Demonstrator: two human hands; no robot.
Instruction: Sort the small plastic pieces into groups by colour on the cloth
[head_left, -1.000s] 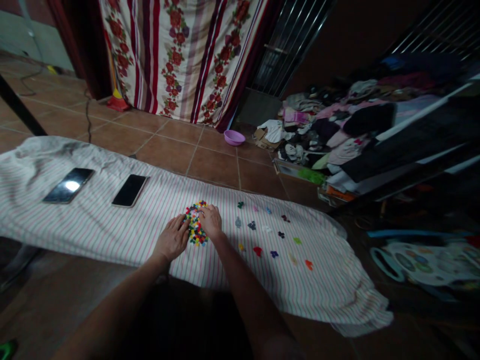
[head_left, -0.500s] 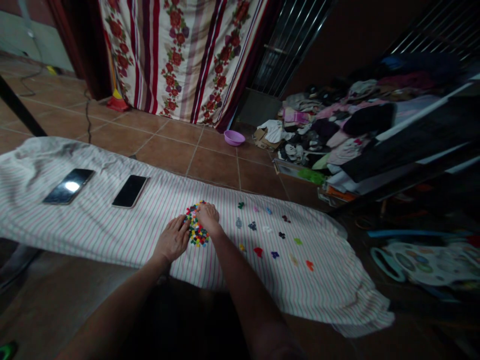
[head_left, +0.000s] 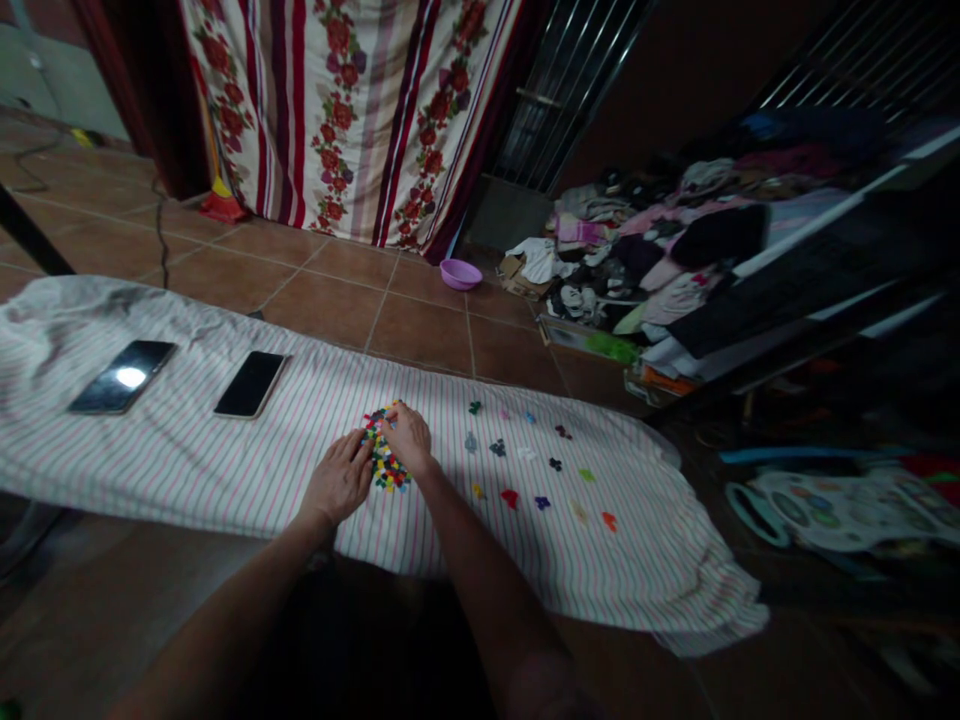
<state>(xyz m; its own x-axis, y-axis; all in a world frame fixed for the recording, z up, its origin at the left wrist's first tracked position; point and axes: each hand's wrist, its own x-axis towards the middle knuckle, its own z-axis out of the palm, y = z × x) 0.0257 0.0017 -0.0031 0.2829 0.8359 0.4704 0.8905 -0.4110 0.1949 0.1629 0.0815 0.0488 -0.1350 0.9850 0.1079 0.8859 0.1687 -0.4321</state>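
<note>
A pile of small multicoloured pieces [head_left: 387, 466] lies on the striped cloth [head_left: 322, 390]. Flat at the pile's left edge rests my left hand [head_left: 339, 480], its fingers stretched out. My right hand [head_left: 409, 438] is over the pile's upper right part, fingers bent down and drawn together; whatever is between the fingertips is too small to make out. To the right, little groups sorted by colour sit in rows, among them dark green pieces [head_left: 475, 407], grey pieces [head_left: 470, 441], red pieces [head_left: 510, 498], purple pieces [head_left: 542, 503] and orange pieces [head_left: 610, 521].
Two phones, one with a bright reflection [head_left: 124, 377] and one with a dark screen [head_left: 251, 385], lie on the cloth's left part. Beyond are a purple basin [head_left: 460, 274] on the tiled floor, a flowered curtain [head_left: 345, 120] and a heap of clothes [head_left: 645, 240].
My right hand has shifted slightly over the pile, and its fingers are now more bent and pointed downward. My left hand stays by the pile. The whole view has moved a little.
</note>
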